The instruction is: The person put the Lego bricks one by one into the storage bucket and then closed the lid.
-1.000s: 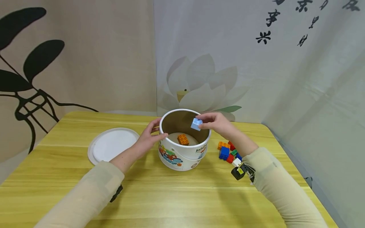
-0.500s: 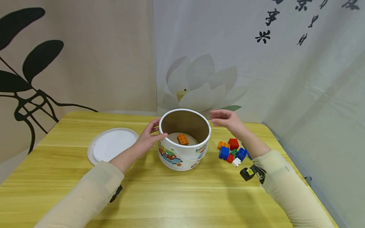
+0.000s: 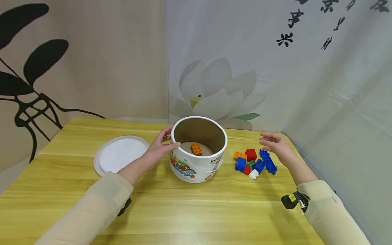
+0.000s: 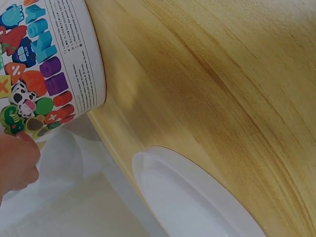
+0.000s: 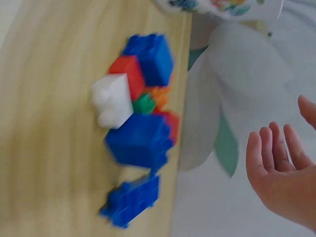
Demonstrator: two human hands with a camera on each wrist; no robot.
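In the head view, a white toy bucket (image 3: pixel 196 166) with printed pictures stands in the middle of the table. Inside lies an orange building block (image 3: pixel 196 149); the near part of the bucket's floor is hidden. My left hand (image 3: pixel 157 149) holds the bucket's left side, thumb at the rim and fingers round the wall. My right hand (image 3: pixel 277 146) is raised at the right with nothing in it, above a long blue block (image 3: pixel 267 161). Beside that lies a pile of loose blocks: blue (image 3: pixel 241 164), red (image 3: pixel 250 154), orange, green and white (image 3: pixel 254 174).
A round white lid (image 3: pixel 122 154) lies on the table left of the bucket. The wooden table (image 3: pixel 196 217) reaches back to a cloth-covered wall (image 3: pixel 116 61) with plant drawings and dark characters.
My right hand let go of a light blue block over the bucket, and that block is out of sight now. The hand moved right, above the loose blocks. My left hand stayed at the bucket.
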